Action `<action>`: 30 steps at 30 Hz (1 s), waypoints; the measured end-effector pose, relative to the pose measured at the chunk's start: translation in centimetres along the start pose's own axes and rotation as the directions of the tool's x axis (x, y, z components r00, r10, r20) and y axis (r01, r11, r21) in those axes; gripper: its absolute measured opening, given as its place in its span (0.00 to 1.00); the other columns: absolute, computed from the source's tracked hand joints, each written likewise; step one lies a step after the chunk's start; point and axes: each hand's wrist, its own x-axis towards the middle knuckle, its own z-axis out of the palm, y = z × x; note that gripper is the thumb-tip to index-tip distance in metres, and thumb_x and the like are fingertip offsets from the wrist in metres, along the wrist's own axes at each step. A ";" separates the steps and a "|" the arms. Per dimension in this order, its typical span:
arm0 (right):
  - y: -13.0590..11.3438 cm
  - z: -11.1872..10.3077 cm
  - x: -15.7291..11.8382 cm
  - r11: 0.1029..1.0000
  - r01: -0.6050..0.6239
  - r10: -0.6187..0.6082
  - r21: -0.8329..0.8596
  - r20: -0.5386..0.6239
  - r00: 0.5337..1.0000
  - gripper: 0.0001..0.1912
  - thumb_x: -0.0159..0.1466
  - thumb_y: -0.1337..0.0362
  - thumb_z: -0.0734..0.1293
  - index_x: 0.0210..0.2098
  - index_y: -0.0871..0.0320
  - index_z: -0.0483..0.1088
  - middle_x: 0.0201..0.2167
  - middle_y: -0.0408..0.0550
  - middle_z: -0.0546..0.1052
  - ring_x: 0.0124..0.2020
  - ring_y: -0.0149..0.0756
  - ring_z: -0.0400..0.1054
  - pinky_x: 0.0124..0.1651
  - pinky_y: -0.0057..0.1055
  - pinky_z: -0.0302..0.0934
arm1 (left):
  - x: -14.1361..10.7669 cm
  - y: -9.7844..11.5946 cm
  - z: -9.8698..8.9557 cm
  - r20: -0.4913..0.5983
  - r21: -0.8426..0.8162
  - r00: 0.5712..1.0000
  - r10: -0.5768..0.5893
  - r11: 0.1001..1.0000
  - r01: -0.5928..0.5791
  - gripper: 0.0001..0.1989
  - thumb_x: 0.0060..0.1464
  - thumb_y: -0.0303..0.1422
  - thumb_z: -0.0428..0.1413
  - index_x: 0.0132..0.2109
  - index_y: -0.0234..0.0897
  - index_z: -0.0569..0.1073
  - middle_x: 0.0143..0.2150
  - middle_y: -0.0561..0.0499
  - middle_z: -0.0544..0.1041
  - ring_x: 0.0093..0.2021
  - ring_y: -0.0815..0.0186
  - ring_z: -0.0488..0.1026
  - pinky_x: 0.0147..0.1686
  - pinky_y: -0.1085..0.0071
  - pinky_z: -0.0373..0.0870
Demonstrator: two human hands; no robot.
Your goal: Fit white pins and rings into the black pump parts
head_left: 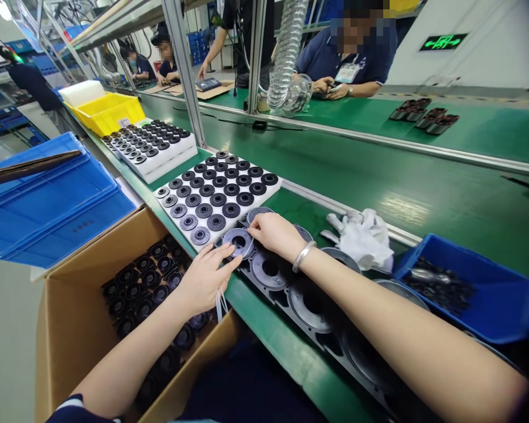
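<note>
My right hand (277,234) is closed in a pinch at the upper right rim of a round grey housing (234,239). A thin pale strip runs from its fingertips along the inside of that rim. My left hand (206,275) reaches in from the left, with its fingertips on the housing's near edge. Thin white strips (221,305) hang from under the left palm, gripped by fingers that are partly hidden. The housing sits at the far end of a black tray (282,299). Further grey housings (268,270) lie in the tray, partly covered by my right forearm.
Beyond my hands stands a white foam tray (180,226) of black round parts. White gloves (364,238) and a blue bin (502,311) of small dark pieces lie right. An open carton (70,317) of black parts stands left below the table edge. A co-worker (348,59) sits opposite.
</note>
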 end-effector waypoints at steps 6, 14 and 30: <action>0.2 0.1 -0.9 0.999 -0.040 0.040 -0.035 0.008 0.999 0.11 0.64 0.69 0.63 0.32 0.61 0.77 0.33 0.53 0.79 0.33 0.39 0.72 0.31 0.28 0.56 | 0.4 1.0 -0.2 0.035 0.072 0.998 -0.043 0.997 0.041 0.27 0.58 0.26 0.49 0.65 0.39 0.63 0.65 0.35 0.64 0.67 0.52 0.59 0.59 0.52 0.62; 0.4 0.0 -2.0 0.997 -0.063 0.065 -0.043 0.047 0.997 0.11 0.64 0.68 0.63 0.30 0.62 0.77 0.33 0.56 0.79 0.35 0.42 0.73 0.33 0.29 0.59 | 0.6 1.8 0.4 0.017 0.107 0.997 -0.071 0.992 0.069 0.29 0.58 0.26 0.48 0.66 0.39 0.61 0.66 0.34 0.63 0.69 0.49 0.57 0.56 0.53 0.63; -0.3 -1.9 -5.6 0.931 0.068 -0.027 0.359 -0.119 0.993 0.10 0.68 0.63 0.65 0.33 0.60 0.74 0.29 0.47 0.77 0.29 0.32 0.69 0.33 0.26 0.57 | 1.1 2.0 -0.4 -0.179 -0.163 0.965 -0.192 0.973 0.163 0.20 0.66 0.27 0.42 0.62 0.36 0.64 0.57 0.40 0.72 0.58 0.60 0.69 0.57 0.59 0.66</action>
